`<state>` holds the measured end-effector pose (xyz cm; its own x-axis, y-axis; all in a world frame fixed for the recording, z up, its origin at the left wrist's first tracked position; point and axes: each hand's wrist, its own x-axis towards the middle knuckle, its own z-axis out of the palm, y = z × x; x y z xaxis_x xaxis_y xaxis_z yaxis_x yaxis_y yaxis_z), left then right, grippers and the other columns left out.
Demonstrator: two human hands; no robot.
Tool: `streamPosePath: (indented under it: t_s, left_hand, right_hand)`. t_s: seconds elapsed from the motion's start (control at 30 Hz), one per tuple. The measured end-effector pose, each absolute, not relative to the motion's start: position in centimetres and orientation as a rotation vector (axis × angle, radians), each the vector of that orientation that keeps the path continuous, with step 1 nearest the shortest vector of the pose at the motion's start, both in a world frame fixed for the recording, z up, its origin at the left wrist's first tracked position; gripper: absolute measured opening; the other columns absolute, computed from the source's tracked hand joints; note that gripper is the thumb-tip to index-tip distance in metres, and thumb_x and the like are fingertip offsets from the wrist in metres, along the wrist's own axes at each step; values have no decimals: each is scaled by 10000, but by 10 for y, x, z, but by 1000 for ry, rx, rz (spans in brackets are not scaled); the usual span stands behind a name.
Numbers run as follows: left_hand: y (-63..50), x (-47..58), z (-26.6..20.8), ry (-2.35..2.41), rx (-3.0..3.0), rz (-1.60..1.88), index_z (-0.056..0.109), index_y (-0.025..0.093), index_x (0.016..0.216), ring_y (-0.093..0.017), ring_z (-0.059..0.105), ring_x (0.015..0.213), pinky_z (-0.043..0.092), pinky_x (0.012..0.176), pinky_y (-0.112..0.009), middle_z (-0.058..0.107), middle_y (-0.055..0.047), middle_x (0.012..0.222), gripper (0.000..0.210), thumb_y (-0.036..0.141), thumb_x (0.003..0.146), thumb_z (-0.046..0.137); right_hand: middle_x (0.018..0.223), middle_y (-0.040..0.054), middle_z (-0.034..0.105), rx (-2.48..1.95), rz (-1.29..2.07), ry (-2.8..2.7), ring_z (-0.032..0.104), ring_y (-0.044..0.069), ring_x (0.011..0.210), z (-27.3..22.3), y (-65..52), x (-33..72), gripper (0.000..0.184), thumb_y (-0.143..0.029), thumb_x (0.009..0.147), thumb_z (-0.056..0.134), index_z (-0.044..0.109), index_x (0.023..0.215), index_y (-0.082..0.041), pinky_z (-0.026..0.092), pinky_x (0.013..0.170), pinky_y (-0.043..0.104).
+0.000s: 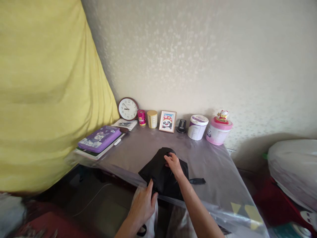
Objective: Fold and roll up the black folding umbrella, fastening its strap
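A black folding umbrella (pixel 163 175), its cloth loose and bunched, lies at the front edge of the table. My left hand (pixel 145 203) grips its near left end between thumb and fingers; some fingers are hidden. On top of the cloth, my right hand (pixel 174 165) is closed, pinching a fold near the middle. A flat black strap (pixel 197 181) sticks out to the right onto the tabletop. Below my left hand hangs a black loop (pixel 142 230).
The table (pixel 210 165) has a clear plastic cover. Along the wall stand a round clock (pixel 128 108), a pink can (pixel 141 117), a yellow-lidded canister (pixel 152 119), a panda picture (pixel 167 121) and two tubs (pixel 197 127). A purple case (pixel 100 138) lies on books at left.
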<state>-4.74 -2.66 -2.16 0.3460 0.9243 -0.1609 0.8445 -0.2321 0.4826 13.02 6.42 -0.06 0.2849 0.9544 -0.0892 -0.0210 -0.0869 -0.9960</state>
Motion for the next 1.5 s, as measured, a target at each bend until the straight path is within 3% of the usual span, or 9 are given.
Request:
streamPosePath:
  t_s: [0.13,0.3,0.53,0.73,0.87,1.0,1.17,1.27,1.5]
  left_hand:
    - [-28,-48,-22,1536,2172,246,272,83,1395,-223,523,1126,381,916,-286,536,-161,1257,577,351,884,286]
    - [-28,-48,-25,1569,2174,221,273,88,1394,-224,510,1146,379,927,-300,524,-161,1272,577,357,883,290]
    - [-27,-49,-32,1547,2163,250,218,54,1405,-226,473,1198,370,954,-312,450,-178,1346,606,353,882,287]
    - [-29,-50,-29,1513,2135,536,-82,104,1431,-204,485,1184,366,955,-312,450,-146,1356,731,287,862,338]
    - [-30,-50,-24,1416,2185,483,91,215,1445,-194,567,1055,395,907,-300,588,-87,1214,622,280,871,321]
    - [-28,-51,-25,1420,2184,470,210,232,1426,-191,562,1051,399,901,-287,606,-75,1180,565,297,875,318]
    - [-28,-50,-30,1448,2140,460,217,261,1422,-188,533,1110,395,918,-280,549,-51,1273,560,309,873,320]
    - [-28,-49,-29,1442,2133,449,217,254,1423,-183,530,1119,383,940,-277,507,-48,1321,555,305,877,302]
    - [-28,-49,-27,1451,2114,436,193,243,1429,-178,514,1145,374,950,-266,480,-52,1347,570,311,876,310]
  right_hand:
    - [874,66,695,-1318,937,-1136,663,169,773,-10,66,133,328,-332,796,492,518,1077,-164,523,654,293]
    - [982,48,681,-1294,457,-1618,609,174,932,-19,59,136,212,-206,813,481,630,964,-213,442,889,359]
    - [1159,39,630,-1400,31,-1903,526,211,1076,-20,63,137,242,-191,871,460,671,980,-240,355,960,408]
    - [1153,49,636,-1440,-57,-1959,466,201,1196,-31,85,145,271,-210,898,415,663,1007,-221,264,1038,436]
    - [1144,67,640,-1472,-62,-1960,495,209,1172,-36,102,153,291,-218,899,399,668,1009,-213,299,1020,436]
    - [1108,72,657,-1447,-5,-1967,517,213,1152,-35,115,161,301,-214,891,393,672,999,-192,377,980,403]
    - [1122,127,632,-1350,-75,-1755,545,237,1107,-20,90,165,291,-257,894,410,636,1047,-158,412,958,441]
    - [1071,96,649,-1214,-2,-1802,542,211,1104,-16,60,160,242,-261,894,444,633,1029,-195,425,955,403]
    - [1150,88,629,-1309,-29,-1978,505,219,1163,-29,69,159,288,-246,905,411,627,1086,-184,347,1017,450]
